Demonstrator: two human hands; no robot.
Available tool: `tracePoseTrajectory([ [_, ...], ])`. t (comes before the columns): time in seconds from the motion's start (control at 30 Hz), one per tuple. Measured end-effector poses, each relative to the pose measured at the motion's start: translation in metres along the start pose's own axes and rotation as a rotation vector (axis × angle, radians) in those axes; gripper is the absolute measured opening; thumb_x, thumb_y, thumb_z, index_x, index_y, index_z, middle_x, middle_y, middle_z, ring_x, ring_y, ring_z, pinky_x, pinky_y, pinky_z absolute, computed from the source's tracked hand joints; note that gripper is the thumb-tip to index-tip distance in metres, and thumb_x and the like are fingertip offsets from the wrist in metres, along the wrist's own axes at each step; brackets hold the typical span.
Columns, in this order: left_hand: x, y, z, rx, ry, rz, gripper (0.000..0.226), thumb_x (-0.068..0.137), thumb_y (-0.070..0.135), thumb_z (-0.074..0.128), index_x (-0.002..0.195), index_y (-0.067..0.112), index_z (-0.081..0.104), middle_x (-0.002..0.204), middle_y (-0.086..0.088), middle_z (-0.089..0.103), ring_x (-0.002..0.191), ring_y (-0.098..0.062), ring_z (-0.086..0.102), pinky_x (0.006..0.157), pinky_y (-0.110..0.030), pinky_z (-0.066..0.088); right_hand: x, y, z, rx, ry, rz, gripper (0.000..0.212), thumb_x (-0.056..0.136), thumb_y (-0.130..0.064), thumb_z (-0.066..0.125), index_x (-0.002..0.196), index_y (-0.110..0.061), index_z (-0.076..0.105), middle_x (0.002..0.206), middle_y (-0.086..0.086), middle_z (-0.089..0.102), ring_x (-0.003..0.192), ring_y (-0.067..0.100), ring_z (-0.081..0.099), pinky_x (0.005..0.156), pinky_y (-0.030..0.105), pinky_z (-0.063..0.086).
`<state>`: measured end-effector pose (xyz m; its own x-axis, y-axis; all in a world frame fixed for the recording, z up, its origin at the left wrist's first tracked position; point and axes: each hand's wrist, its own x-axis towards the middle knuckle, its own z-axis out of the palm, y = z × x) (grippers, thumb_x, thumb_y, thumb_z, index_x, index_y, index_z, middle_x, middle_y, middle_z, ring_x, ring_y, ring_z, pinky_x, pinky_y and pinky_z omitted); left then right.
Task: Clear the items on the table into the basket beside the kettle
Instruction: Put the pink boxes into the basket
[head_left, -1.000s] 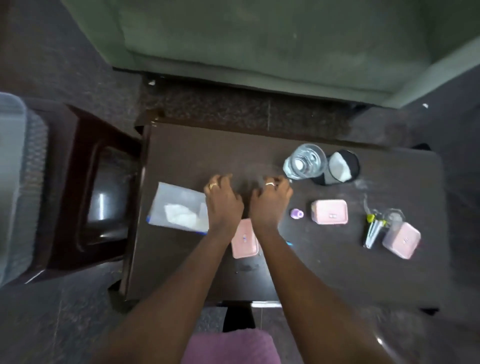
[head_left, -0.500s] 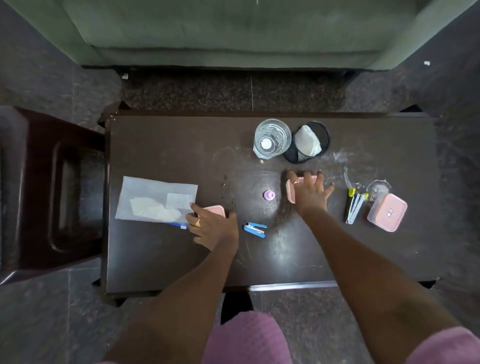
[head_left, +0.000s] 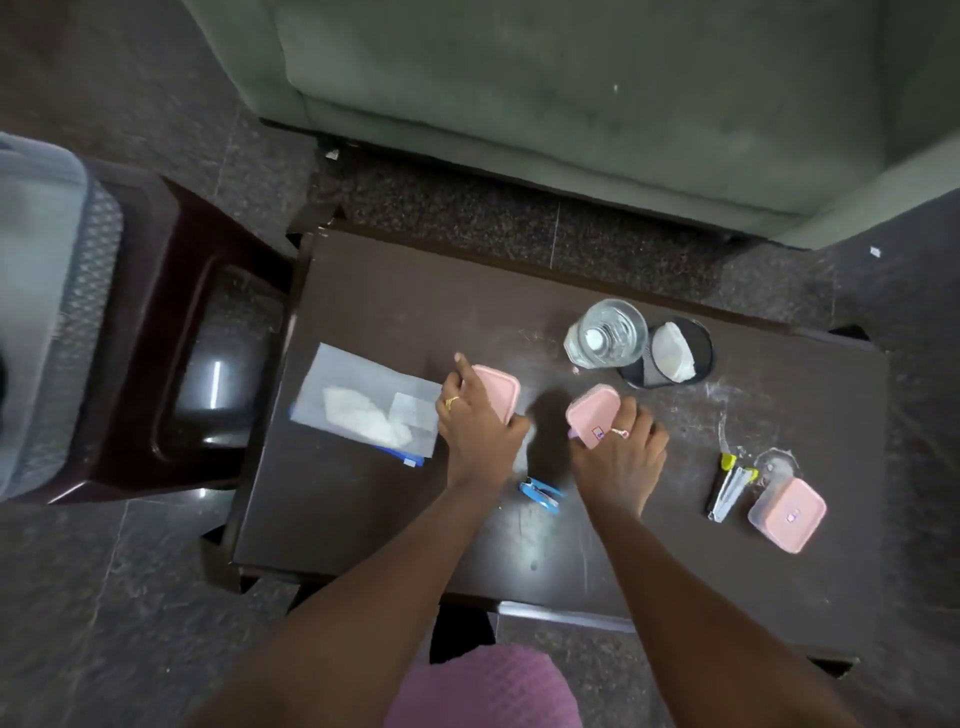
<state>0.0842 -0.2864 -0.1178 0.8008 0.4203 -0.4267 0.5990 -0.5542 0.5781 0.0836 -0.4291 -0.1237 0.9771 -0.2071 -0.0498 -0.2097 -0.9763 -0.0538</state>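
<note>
My left hand (head_left: 475, 423) grips a pink-lidded box (head_left: 497, 391) just right of a clear plastic bag (head_left: 366, 410) on the dark table (head_left: 363, 291). My right hand (head_left: 621, 457) holds a second pink-lidded box (head_left: 592, 413), tilted, near the table's middle. A third pink-lidded box (head_left: 787, 514) lies at the right beside a bundle of pens (head_left: 727, 486). A blue stapler (head_left: 541, 493) lies between my wrists. A grey basket (head_left: 47, 312) shows at the far left edge. No kettle is in view.
A glass jar (head_left: 608, 335) and a black mesh cup (head_left: 670, 353) holding white paper stand at the table's back. A dark plastic stool (head_left: 171, 322) sits between table and basket. A green sofa (head_left: 571, 104) lies beyond the table.
Both hands have closed on a pink box each and lifted them. The right box has come toward the middle. The small purple item is hidden now. The view has swung left, showing the basket.
</note>
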Motion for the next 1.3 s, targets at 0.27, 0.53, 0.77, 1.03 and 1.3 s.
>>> tracePoseTrajectory([
  [0.27,0.086,-0.040,-0.159,-0.119,0.321,0.025,0.095,0.062,0.021,0.074,0.143,0.008,0.026,0.142,-0.019,0.031,0.127,-0.038,0.033,0.106,-0.042,0.025,0.010,-0.188,-0.020,0.417,0.018,-0.273,0.086,0.056,-0.024,0.074,0.134,-0.007,0.041,0.118,0.024,0.051,0.103,0.042,0.047,0.094,0.046,0.040],
  [0.53,0.176,-0.143,-0.352,-0.044,0.615,-0.253,0.087,0.067,0.026,0.075,0.139,0.007,0.030,0.139,-0.021,0.038,0.127,-0.039,0.036,0.108,-0.042,0.028,0.013,-0.415,-0.064,0.741,-0.191,-0.633,0.087,0.063,-0.021,0.072,0.140,-0.007,0.034,0.131,0.017,0.048,0.116,0.034,0.041,0.102,0.038,0.030],
  [0.77,0.217,-0.187,-0.369,0.096,0.354,-0.431,0.071,0.080,0.017,0.066,0.136,-0.004,0.028,0.138,-0.024,0.042,0.130,-0.037,0.037,0.108,-0.040,0.031,0.007,-0.532,-0.065,0.521,-0.378,-0.771,0.075,0.066,-0.029,0.073,0.130,-0.010,0.040,0.127,0.013,0.047,0.117,0.035,0.043,0.099,0.040,0.035],
  [1.03,0.225,-0.210,-0.350,0.173,0.434,-0.350,0.055,0.086,0.012,0.052,0.135,-0.007,0.033,0.136,-0.023,0.042,0.123,-0.036,0.042,0.105,-0.036,0.031,0.003,-0.555,-0.032,0.222,-0.294,-0.859,0.065,0.077,-0.030,0.071,0.131,-0.010,0.039,0.136,0.009,0.036,0.123,0.030,0.034,0.096,0.037,0.040],
  [1.3,0.230,-0.216,-0.355,0.174,0.341,-0.375,0.060,0.088,0.026,0.047,0.134,-0.010,0.034,0.136,-0.026,0.043,0.127,-0.038,0.039,0.106,-0.041,0.031,-0.007,-0.556,-0.013,0.132,-0.153,-0.839,0.042,0.097,-0.009,0.038,0.138,-0.002,0.031,0.137,0.011,0.045,0.126,0.028,0.038,0.107,0.035,0.028],
])
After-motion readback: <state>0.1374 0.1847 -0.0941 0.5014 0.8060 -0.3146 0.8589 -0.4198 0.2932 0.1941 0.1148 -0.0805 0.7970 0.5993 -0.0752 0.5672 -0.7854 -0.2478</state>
